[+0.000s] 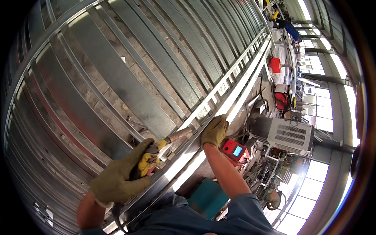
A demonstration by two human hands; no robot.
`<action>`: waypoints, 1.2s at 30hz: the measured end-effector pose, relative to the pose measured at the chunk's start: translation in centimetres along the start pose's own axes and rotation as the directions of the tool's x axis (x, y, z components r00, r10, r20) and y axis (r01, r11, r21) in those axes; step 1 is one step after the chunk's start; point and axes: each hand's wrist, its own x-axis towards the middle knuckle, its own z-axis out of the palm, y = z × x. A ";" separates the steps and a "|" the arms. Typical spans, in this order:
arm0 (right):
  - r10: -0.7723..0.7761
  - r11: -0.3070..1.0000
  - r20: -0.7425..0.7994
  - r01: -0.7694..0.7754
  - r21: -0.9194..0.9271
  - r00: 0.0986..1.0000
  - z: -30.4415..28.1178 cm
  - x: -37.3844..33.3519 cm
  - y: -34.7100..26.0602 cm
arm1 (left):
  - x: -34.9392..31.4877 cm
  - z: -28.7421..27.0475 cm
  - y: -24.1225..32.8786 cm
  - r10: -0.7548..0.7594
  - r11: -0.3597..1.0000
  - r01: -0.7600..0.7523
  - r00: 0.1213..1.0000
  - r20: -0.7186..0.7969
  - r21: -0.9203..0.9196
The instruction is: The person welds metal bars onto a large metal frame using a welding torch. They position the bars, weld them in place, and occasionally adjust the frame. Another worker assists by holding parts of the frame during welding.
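Note:
My left hand (pixel 121 176), in an olive work glove, is closed around the yellow-and-black handle of a welding torch (pixel 149 162). The torch's brownish nozzle (pixel 179 135) points right, its tip at the inner edge of a long steel rail (pixel 172 172). A dark cable (pixel 117 217) hangs below the left wrist. My right hand (pixel 214 132), gloved alike, is closed over the same rail just right of the nozzle tip, fingers together and partly hidden. The rail borders a large metal frame with many parallel steel slats (pixel 117 86).
Right of the frame stand a red machine with a small screen (pixel 237 152), a grey vented cabinet (pixel 290 135) and a teal box (pixel 207 197). Farther back are red cases (pixel 281 100) and a person in blue (pixel 291 31). Bright windows line the right side.

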 end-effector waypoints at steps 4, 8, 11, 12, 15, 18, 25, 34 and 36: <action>0.002 1.000 -0.014 -0.002 -0.023 1.000 0.2 -0.1 0.2 | 3.8 2.3 0.0 0.030 0.998 -0.026 0.998 0.056 -0.063; 0.013 1.000 0.000 -0.013 0.005 1.000 0.2 -0.1 0.3 | 7.5 3.3 1.6 0.007 1.000 -0.007 0.998 0.063 0.005; -0.004 1.000 0.013 0.005 -0.004 1.000 0.1 0.0 0.1 | 10.4 4.5 -0.5 0.081 0.997 -0.080 0.996 0.036 -0.024; 0.007 1.000 0.047 -0.007 0.012 0.999 -0.7 0.2 -0.6 | 11.0 4.6 -0.6 0.078 0.997 -0.077 0.996 0.037 -0.022; 0.021 0.999 0.071 -0.024 0.041 0.997 -0.8 0.2 -0.5 | 12.2 5.0 -0.5 -0.026 0.999 0.029 0.997 0.071 -0.045; 0.020 1.000 0.010 -0.020 0.008 1.000 -0.1 -0.2 0.2 | 13.3 5.1 0.4 -0.102 0.992 0.095 0.991 0.088 0.081; 0.027 1.000 -0.023 -0.027 -0.010 0.999 -0.1 -0.3 -0.2 | 14.6 5.6 -0.1 -0.149 0.988 0.143 0.980 0.133 0.055; 0.007 1.000 -0.042 -0.008 -0.012 0.999 0.0 -0.3 -0.2 | 15.1 5.9 -0.9 -0.125 0.992 0.122 0.986 0.114 0.032; 0.007 1.000 -0.047 -0.008 -0.013 0.999 0.0 -0.3 -0.3 | 15.0 5.9 -1.0 -0.120 0.993 0.117 0.986 0.118 0.031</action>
